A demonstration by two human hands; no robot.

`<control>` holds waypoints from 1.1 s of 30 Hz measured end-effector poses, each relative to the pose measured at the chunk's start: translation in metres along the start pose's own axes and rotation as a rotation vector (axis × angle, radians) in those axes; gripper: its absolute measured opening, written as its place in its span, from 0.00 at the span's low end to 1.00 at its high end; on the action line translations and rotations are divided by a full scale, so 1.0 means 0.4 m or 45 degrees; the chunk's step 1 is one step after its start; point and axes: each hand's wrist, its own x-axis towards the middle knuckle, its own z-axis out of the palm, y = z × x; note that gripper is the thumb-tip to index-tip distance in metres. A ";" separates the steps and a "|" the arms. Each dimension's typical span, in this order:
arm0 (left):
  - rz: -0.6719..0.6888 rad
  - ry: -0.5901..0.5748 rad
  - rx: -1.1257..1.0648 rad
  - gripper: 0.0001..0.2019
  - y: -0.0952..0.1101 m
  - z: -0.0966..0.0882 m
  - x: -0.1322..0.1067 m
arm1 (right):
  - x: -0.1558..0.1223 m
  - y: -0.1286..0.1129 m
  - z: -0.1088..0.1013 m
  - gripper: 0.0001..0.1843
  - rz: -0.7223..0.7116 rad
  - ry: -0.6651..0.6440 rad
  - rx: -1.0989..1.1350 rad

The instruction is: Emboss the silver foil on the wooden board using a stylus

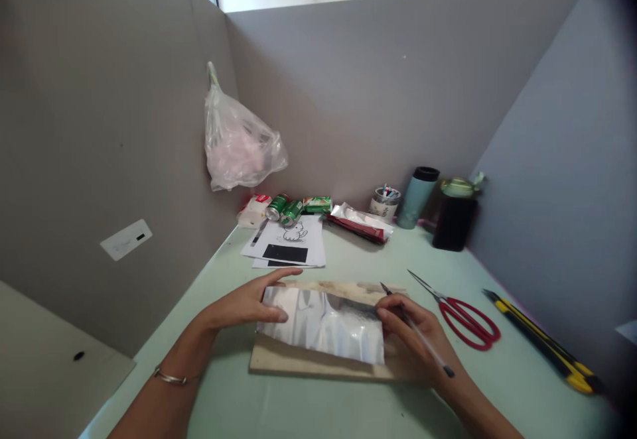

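Over a wooden board [283,361], a crinkled silver sheet [323,323] tilts between the left hand [251,303] and the right hand [417,329].
The left hand pinches the sheet's left end, thumb on its shiny face; the right hand grips a pen [428,344], its fingertips at the right edge, whether pinching it I cannot tell. Red-handled scissors [452,311] and a yellow-and-black cutter [541,342] lie to the right.

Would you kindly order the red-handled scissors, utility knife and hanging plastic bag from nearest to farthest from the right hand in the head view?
1. Red-handled scissors: just right of the right hand.
2. Utility knife: farther right, past the scissors.
3. Hanging plastic bag: up at left.
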 end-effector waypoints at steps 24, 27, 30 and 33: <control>0.607 0.102 0.891 0.08 0.002 0.267 0.033 | -0.005 0.107 0.005 0.07 -0.270 0.024 -0.811; 0.601 0.105 0.930 0.08 0.002 0.267 0.036 | -0.004 0.111 0.007 0.07 -0.297 0.032 -0.866; 0.588 0.100 0.957 0.08 0.002 0.270 0.038 | -0.004 0.116 0.010 0.09 -0.360 0.039 -0.920; 0.579 0.090 0.978 0.09 0.000 0.272 0.039 | -0.002 0.121 0.011 0.11 -0.432 0.056 -0.984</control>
